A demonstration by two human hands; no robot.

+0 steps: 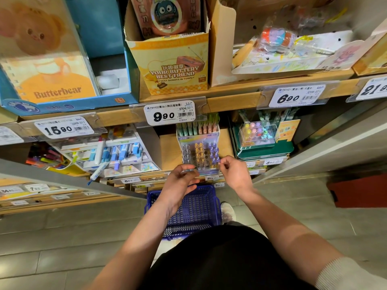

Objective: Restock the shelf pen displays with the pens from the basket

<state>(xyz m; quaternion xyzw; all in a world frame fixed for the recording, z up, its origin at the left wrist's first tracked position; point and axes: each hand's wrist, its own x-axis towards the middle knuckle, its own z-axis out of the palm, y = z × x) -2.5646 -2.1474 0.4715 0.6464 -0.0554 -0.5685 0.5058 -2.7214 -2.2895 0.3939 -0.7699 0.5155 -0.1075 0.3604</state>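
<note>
Right hand (234, 170) pinches a purple pen (217, 160) at the pen display's (199, 150) front right corner, by the shelf's (167, 151) front edge. Left hand (182, 178) curls round a clear pen (187, 170). Basket (194, 208) below, on the floor.

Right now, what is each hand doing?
Left hand: curled round what looks like a clear pen.
Right hand: pinching a purple-topped pen at the clear plastic pen display.

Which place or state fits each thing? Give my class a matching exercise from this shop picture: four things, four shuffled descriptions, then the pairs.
1 blue basket
2 right hand
3 9.90 price tag
4 Butterbear box

A clipped to the shelf edge
B on the floor
C far left, top of picture
D pinching a purple pen

Pairs: 1-B, 2-D, 3-A, 4-C
</note>
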